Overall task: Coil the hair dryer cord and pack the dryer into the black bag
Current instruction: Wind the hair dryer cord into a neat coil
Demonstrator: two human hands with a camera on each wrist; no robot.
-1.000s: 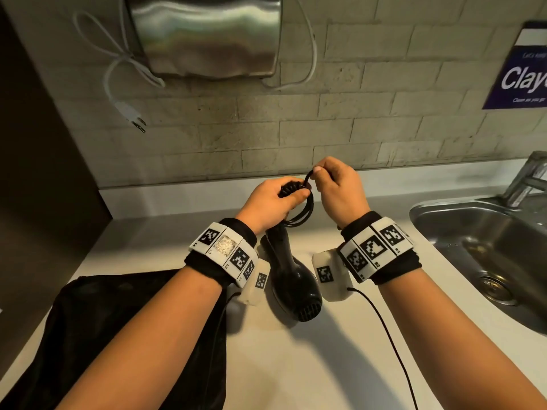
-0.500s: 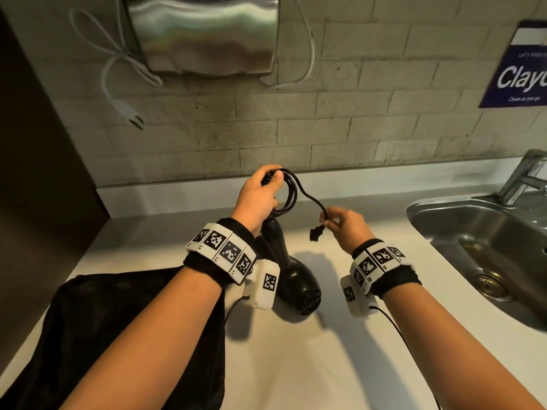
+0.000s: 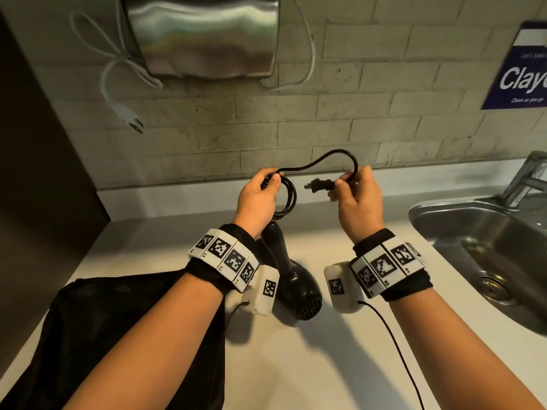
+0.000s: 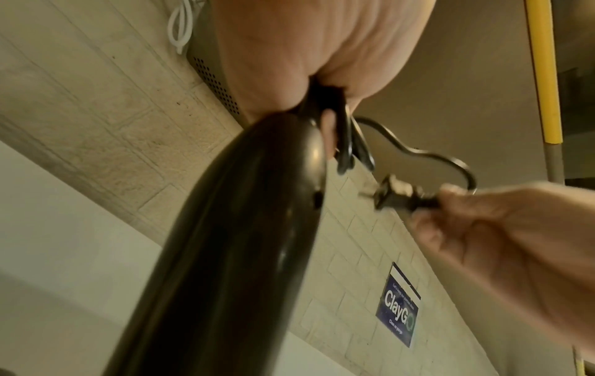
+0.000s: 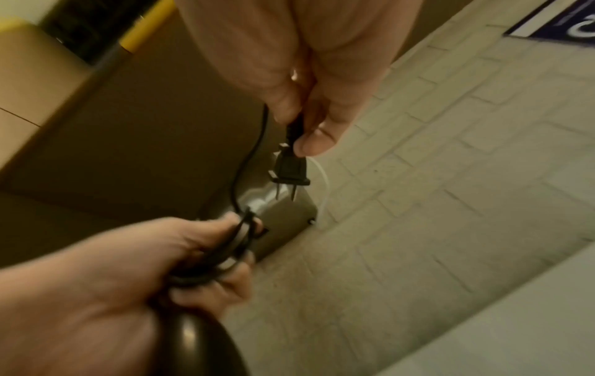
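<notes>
The black hair dryer (image 3: 299, 287) hangs nozzle-down from its cord over the white counter, its handle (image 4: 231, 229) just under my left hand (image 3: 260, 196). That hand grips the coiled loops of the black cord (image 3: 288, 196) at the handle's end. A free length of cord (image 3: 331, 158) arcs across to my right hand (image 3: 356, 193), which pinches the cord just behind the plug (image 3: 318, 185). In the right wrist view the plug (image 5: 289, 170) points its prongs away from my fingers. The black bag (image 3: 103, 335) lies flat on the counter at lower left, under my left forearm.
A steel sink (image 3: 485, 250) with a tap (image 3: 527, 179) is set in the counter on the right. A steel hand dryer (image 3: 204, 34) hangs on the brick wall, with a white cable and plug (image 3: 127, 113) dangling to its left. A dark panel bounds the left side.
My right hand has let the cord slide to the plug end and moved up and right, stretching the last length into an arc. My left hand rose a little with the coil.
</notes>
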